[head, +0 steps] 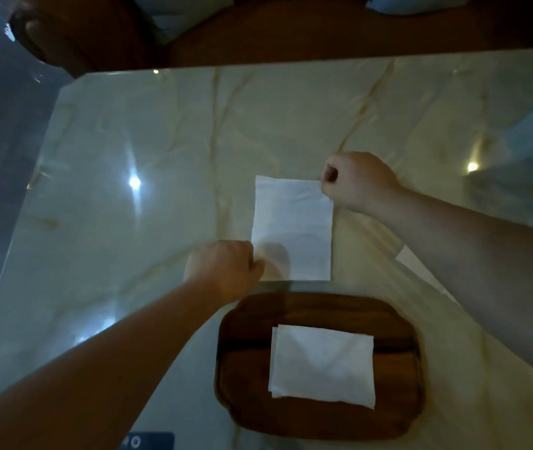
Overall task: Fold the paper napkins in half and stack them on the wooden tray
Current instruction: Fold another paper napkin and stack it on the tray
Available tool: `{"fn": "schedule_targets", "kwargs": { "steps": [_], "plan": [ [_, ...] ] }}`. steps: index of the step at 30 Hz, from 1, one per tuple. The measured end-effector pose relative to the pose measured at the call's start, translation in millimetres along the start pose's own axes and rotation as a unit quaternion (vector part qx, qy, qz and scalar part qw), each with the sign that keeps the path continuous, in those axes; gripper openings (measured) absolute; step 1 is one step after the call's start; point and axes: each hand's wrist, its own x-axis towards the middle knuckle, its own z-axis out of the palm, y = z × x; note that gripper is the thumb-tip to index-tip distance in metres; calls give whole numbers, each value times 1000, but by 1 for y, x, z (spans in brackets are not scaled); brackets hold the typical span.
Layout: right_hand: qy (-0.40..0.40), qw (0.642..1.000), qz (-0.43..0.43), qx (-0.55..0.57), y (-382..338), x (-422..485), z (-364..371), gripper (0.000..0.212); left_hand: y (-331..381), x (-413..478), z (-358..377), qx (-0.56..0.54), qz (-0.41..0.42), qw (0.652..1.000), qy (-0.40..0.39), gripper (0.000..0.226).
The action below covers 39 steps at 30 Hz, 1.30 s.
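Two bare hands pinch a white napkin on a marble table, just beyond a wooden tray holding folded napkins.

Low in the frame, right of centre, the wooden tray (318, 365) holds a small stack of folded napkins (322, 365), edges slightly offset. Just above it, a napkin (292, 227) lies flat on the table (161, 157). The left hand (224, 271) is closed, pinching its lower left edge; the right hand (357, 181) is closed, pinching its upper right corner. Another white sheet (416, 266) peeks from under the right forearm.
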Motion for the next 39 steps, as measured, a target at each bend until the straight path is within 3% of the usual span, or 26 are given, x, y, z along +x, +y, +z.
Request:
{"fn": "schedule_targets", "kwargs": {
  "steps": [4, 7, 9, 11, 13, 15, 19, 22, 25, 29, 31, 34, 36, 39],
  "plan": [
    [-7, 996, -87, -25, -11, -6, -8, 5, -1, 5, -9, -8, 32, 995, 93, 34],
    [-27, 988, -144, -44, -15, -22, -10, 5, -1, 14, -21, -25, 67, 979, 189, 60],
    [-35, 984, -168, -50, -15, -33, -11, 5, 0, 19, -28, -5, 91, 974, 205, 75],
    [-32, 981, -187, -49, -14, -45, -13, 6, 2, 23, -31, 29, 108, 974, 196, 66],
    [-26, 978, -204, -47, -13, -57, -14, 7, 3, 22, -31, 57, 134, 970, 196, 34],
    [-32, 973, -221, -53, -12, -67, -13, 7, 1, 16, -27, 77, 172, 960, 209, 17],
    [-72, 967, -235, -68, -8, -83, -2, 8, -6, 0, -10, 98, 226, 947, 204, 12],
    [-117, 965, -223, -70, -4, -90, 6, 17, -11, -7, -2, 81, 239, 956, 151, 31],
    [-128, 978, -163, -16, 1, -89, 9, 22, -18, -8, -1, 45, 223, 965, 130, 43],
    [-58, 995, -62, 45, 10, -67, 20, 17, -19, 10, -4, -68, 130, 976, 162, 23],
    [-64, 997, -21, 34, 9, -56, 26, 25, -14, 22, -5, -86, 72, 984, 140, 28],
    [-100, 995, -20, -22, 2, -48, 35, 26, -6, 37, -4, -55, 44, 995, 72, 44],
    [-107, 993, -31, -36, -3, -49, 37, 13, -3, 42, -5, -41, 47, 997, 54, 34],
    [-105, 993, -39, -21, -5, -53, 37, 11, -1, 42, -7, -46, 51, 996, 59, 14]
  ]
}}
